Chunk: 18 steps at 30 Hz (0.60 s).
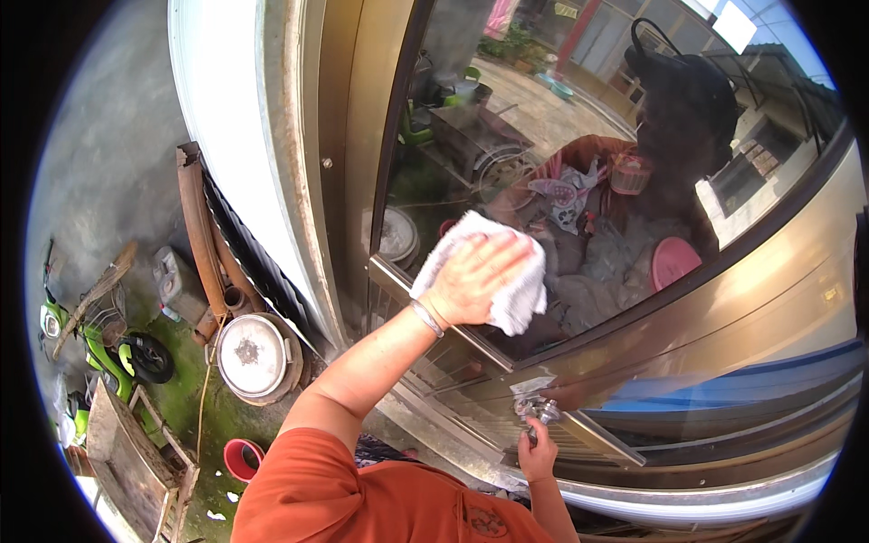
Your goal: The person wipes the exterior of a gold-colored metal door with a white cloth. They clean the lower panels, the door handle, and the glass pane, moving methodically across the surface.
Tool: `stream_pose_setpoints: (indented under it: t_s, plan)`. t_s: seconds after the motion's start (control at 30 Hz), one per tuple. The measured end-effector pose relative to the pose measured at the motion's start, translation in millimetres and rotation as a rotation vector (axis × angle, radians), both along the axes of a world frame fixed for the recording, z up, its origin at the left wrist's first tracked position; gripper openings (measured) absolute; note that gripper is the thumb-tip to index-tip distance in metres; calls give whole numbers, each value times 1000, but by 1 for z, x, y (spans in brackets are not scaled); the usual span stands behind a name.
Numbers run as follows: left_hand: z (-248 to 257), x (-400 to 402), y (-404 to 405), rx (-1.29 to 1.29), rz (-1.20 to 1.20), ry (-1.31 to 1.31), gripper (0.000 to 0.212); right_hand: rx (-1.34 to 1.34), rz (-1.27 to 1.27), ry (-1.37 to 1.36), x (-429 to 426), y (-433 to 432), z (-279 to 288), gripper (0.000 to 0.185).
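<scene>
My left hand, with a silver bangle at its wrist, lies spread over a white terry cloth. It holds the cloth against the lower part of a dark-framed glass pane. That pane is set in a gold-coloured metal door. Lower down, my right hand grips the silver door handle. Some of the handle is hidden by the fingers. A metal bar crosses below the cloth.
To the left stand a round lidded pot, a red bucket, a wheelbarrow, brown pipes, a plastic jug and a green scooter. The white door-frame edge runs beside the door. Reflections of a yard cover the glass.
</scene>
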<state>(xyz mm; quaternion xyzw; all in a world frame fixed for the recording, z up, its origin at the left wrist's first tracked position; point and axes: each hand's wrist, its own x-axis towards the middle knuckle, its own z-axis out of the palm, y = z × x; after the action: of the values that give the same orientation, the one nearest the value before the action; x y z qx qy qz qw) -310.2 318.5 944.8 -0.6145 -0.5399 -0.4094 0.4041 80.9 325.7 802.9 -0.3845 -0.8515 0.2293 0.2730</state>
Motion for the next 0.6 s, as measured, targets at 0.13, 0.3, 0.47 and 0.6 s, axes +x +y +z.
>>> stream_pose_setpoints:
  t_s: [0.13, 0.3, 0.47, 0.6]
  plan:
    - [22, -40, -9, 135, 145, -346, 61, 4, -2, -34, 2, 0, -2, 33]
    - [-38, -55, 6, 381, -8, -733, 48, 27, 37, -28, -1, 0, 2, 34]
    - [-89, 33, -12, 41, -145, -755, 48, 9, 39, -42, 2, 0, 3, 37]
    - [-63, 94, -52, -109, -464, -837, 42, 3, 44, -87, -1, -3, 21, 42]
